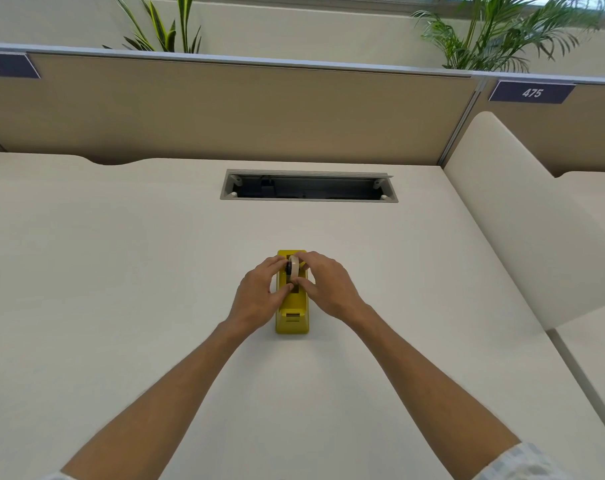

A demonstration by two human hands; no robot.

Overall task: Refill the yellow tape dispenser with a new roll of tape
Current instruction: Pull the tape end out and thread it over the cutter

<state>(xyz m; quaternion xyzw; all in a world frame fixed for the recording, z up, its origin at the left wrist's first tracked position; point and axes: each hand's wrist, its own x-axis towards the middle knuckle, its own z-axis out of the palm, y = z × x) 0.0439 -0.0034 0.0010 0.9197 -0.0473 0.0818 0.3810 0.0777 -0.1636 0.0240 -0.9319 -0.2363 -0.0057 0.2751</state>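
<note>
A glossy yellow plastic tape dispenser (291, 315) stands lengthwise on the plain cream desk (121, 271), near the middle, with its cutter end toward the person. A small pale roll of tape on a dark hub (293, 266) sits upright at the dispenser's far half, over the open cradle. Whether the hub already rests in its slots cannot be told; fingers hide the seat.

The left hand (259, 292) closes against the dark hub side of the roll, thumb lying along the dispenser's top. The right hand (323, 284) pinches the pale roll between forefinger above and thumb below. Both grips are narrow and both hold the roll; neither hand is spread open.

Judgement: the step in hand is seating the new roll in the cradle. The task appears well advanced but not complete, since no tape is seen drawn to the cutter.

The next move likely calls for pressing the hub level into both slots, then finding the free end and leading it forward to the blade.
</note>
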